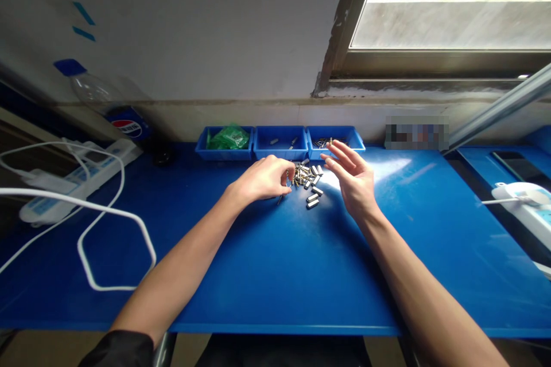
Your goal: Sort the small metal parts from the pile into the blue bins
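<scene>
A small heap of short metal pieces (309,179) lies on the blue table (275,275), in front of three blue bins. My left hand (262,179) rests on the table just left of the heap, fingers curled, and pinches one small piece at its fingertips. My right hand (350,175) hovers to the right of the heap, palm turned inward with the fingers spread and nothing clearly in it. Its fingertips reach toward the right bin (355,139), which holds a few metal pieces. A thin dark piece (279,199) lies under the left hand.
The left bin (202,152) holds a green bag (228,137); the middle bin (280,152) holds a few loose pieces. A white power strip (80,175) and looping white cable (114,212) lie at left, behind them a plastic bottle (103,100). A white device (523,203) sits at right.
</scene>
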The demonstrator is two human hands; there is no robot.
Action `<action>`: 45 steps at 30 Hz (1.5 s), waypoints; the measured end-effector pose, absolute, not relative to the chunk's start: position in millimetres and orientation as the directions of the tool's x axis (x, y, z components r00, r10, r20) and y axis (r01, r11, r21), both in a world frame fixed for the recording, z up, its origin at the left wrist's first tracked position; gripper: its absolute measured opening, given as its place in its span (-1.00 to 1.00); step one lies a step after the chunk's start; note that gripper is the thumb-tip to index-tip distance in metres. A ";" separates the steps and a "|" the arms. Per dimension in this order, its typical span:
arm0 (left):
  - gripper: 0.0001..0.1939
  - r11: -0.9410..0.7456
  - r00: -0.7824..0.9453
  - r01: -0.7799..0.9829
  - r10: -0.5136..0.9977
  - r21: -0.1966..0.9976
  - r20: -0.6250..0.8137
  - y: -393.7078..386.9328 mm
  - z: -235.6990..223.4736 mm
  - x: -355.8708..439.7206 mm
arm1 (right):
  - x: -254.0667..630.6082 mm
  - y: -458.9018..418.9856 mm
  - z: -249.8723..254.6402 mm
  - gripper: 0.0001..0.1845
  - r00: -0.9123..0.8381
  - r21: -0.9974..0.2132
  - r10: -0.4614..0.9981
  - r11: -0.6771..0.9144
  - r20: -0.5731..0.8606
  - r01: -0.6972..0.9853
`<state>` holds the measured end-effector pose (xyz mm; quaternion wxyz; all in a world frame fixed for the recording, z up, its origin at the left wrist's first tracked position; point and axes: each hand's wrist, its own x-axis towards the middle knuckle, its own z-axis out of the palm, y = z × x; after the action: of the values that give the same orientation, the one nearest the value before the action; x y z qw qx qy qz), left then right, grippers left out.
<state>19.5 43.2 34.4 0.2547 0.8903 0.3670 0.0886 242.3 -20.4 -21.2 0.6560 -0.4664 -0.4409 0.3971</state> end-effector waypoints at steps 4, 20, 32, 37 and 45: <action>-0.84 -0.598 0.683 0.690 0.725 0.407 -0.092 31.0 37.1 29.4 | 243.2 -21.7 -19.2 -0.36 0.243 -0.967 0.946 0.243 0.217 -0.082; -0.76 -0.350 0.588 0.351 0.804 0.869 0.087 48.0 37.4 28.7 | 239.5 -24.4 -19.8 -0.60 0.126 -0.991 0.990 0.073 0.059 -0.114; -0.70 -0.282 0.619 0.225 0.780 0.933 0.087 42.4 46.1 29.0 | 234.6 -27.8 -14.3 -0.63 -0.003 -0.978 1.000 0.010 0.011 -0.210; -0.68 -0.331 0.654 0.254 0.751 0.909 0.091 40.9 48.3 27.0 | 235.0 -24.5 -18.8 -0.70 0.059 -0.981 0.998 0.044 0.034 -0.187; -0.69 -0.449 0.720 0.389 0.693 0.805 0.039 43.0 52.9 18.9 | 238.8 -21.6 -25.0 -0.67 0.184 -0.983 0.982 0.069 0.037 -0.172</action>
<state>18.9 43.0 52.9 0.4121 0.8308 0.3254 0.1847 238.8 -21.6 -25.0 0.5990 -0.4830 -0.4194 0.4817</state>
